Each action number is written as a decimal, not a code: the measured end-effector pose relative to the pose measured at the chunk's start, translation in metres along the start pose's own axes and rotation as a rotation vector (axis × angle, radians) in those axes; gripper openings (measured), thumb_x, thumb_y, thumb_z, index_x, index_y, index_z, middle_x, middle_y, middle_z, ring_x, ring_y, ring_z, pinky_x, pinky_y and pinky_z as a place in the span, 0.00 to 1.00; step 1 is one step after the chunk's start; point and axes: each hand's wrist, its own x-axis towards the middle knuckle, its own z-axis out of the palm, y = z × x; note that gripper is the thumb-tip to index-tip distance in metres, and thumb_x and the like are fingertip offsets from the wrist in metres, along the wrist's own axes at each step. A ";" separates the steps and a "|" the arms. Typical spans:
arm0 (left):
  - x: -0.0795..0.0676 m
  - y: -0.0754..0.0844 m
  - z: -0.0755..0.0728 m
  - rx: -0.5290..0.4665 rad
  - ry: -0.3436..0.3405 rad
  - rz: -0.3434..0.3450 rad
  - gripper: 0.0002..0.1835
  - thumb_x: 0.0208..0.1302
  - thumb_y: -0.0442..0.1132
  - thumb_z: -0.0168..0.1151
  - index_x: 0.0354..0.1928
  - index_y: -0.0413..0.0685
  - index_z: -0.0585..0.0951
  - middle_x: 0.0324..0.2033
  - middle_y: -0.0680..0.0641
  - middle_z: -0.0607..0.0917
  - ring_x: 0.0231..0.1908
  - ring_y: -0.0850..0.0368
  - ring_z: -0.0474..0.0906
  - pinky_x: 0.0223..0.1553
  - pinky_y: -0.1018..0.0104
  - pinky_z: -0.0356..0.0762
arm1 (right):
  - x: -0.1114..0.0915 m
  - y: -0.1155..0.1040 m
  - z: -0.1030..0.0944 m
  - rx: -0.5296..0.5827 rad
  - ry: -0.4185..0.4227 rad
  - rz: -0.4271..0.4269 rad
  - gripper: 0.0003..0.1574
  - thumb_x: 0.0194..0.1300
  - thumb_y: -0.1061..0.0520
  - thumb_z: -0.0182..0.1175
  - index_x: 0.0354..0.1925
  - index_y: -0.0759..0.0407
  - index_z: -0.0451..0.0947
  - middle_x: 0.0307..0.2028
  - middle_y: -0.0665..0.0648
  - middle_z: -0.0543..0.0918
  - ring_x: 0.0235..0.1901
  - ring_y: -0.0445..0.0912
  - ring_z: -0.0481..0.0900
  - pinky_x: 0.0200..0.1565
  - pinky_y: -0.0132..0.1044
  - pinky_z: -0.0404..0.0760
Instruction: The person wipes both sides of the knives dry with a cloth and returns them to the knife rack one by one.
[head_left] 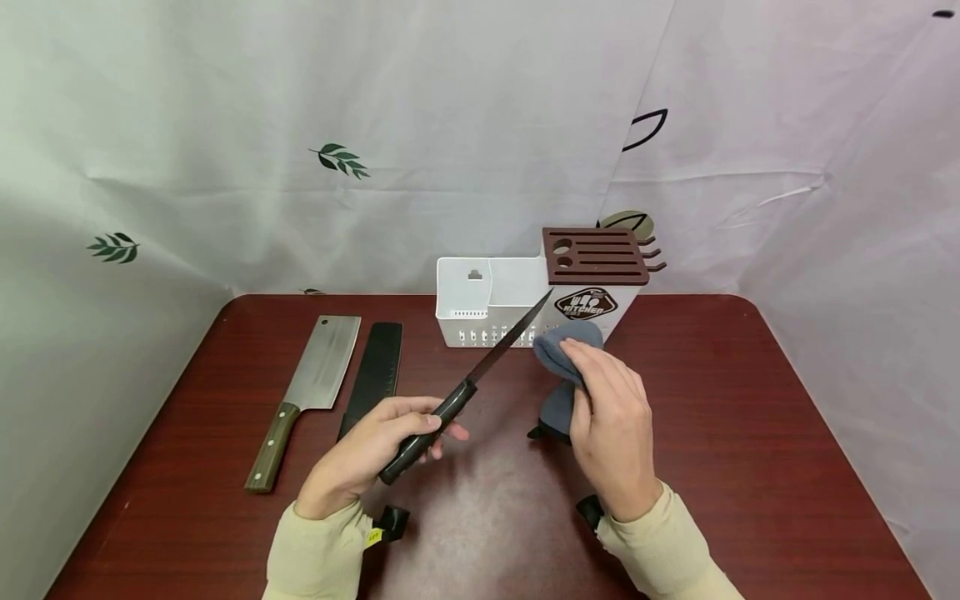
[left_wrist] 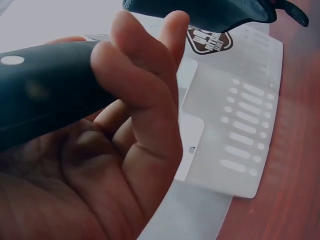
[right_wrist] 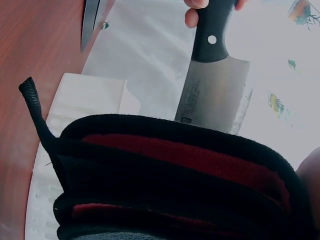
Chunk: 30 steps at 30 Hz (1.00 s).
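Note:
My left hand [head_left: 356, 458] grips the black riveted handle of a kitchen knife [head_left: 468, 385], whose blade slants up and right, before the white rack. The left wrist view shows the fingers curled round that handle [left_wrist: 45, 95]. To the right, my right hand [head_left: 617, 421] pinches a folded grey-blue cloth [head_left: 558, 354] beside the blade. Seen in the right wrist view, the cloth [right_wrist: 175, 157] has black edging, red inner layers and a hanging loop. Beyond it the knife's broad blade [right_wrist: 215, 92] shows, its lower end hidden; I cannot tell whether they touch.
A white knife rack [head_left: 465, 287] with a brown slotted top [head_left: 600, 257] and side hooks stands at the table's back. Left of my left hand lie a wooden-handled cleaver [head_left: 326, 358] and a flat black blade-shaped thing [head_left: 378, 358], its near end hidden. A pale patterned curtain [head_left: 450, 125] hangs behind.

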 end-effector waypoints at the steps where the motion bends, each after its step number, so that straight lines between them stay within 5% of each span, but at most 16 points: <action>1: 0.000 0.000 0.000 0.005 0.000 -0.011 0.20 0.73 0.34 0.49 0.61 0.27 0.73 0.42 0.47 0.88 0.31 0.60 0.79 0.35 0.70 0.75 | 0.000 0.000 0.000 0.000 0.001 0.000 0.26 0.65 0.73 0.50 0.57 0.62 0.82 0.54 0.57 0.84 0.55 0.54 0.80 0.56 0.49 0.72; 13: 0.001 0.000 0.003 0.052 0.010 0.011 0.21 0.73 0.32 0.44 0.59 0.25 0.75 0.40 0.44 0.86 0.27 0.61 0.78 0.35 0.69 0.77 | -0.001 -0.001 0.000 0.013 0.012 -0.009 0.24 0.66 0.73 0.51 0.56 0.62 0.82 0.54 0.57 0.84 0.55 0.54 0.80 0.56 0.49 0.72; 21: 0.000 -0.003 0.004 0.101 0.054 0.006 0.15 0.68 0.37 0.65 0.50 0.32 0.83 0.31 0.44 0.87 0.27 0.58 0.83 0.35 0.66 0.80 | -0.001 -0.001 0.001 0.017 0.011 -0.014 0.25 0.66 0.73 0.50 0.56 0.63 0.82 0.54 0.58 0.84 0.55 0.54 0.80 0.57 0.48 0.72; 26: 0.000 -0.003 0.005 0.101 0.052 0.003 0.16 0.66 0.33 0.65 0.54 0.32 0.82 0.39 0.40 0.88 0.33 0.48 0.88 0.37 0.63 0.83 | -0.001 -0.002 0.001 0.024 0.015 -0.016 0.25 0.66 0.73 0.50 0.56 0.63 0.82 0.54 0.58 0.84 0.55 0.54 0.80 0.58 0.47 0.71; 30: 0.001 -0.003 0.007 0.116 0.067 -0.002 0.16 0.66 0.36 0.67 0.52 0.35 0.84 0.36 0.38 0.89 0.35 0.46 0.88 0.39 0.61 0.84 | -0.001 -0.003 0.001 0.034 0.028 -0.016 0.25 0.66 0.72 0.49 0.57 0.63 0.81 0.54 0.58 0.84 0.54 0.55 0.80 0.58 0.46 0.71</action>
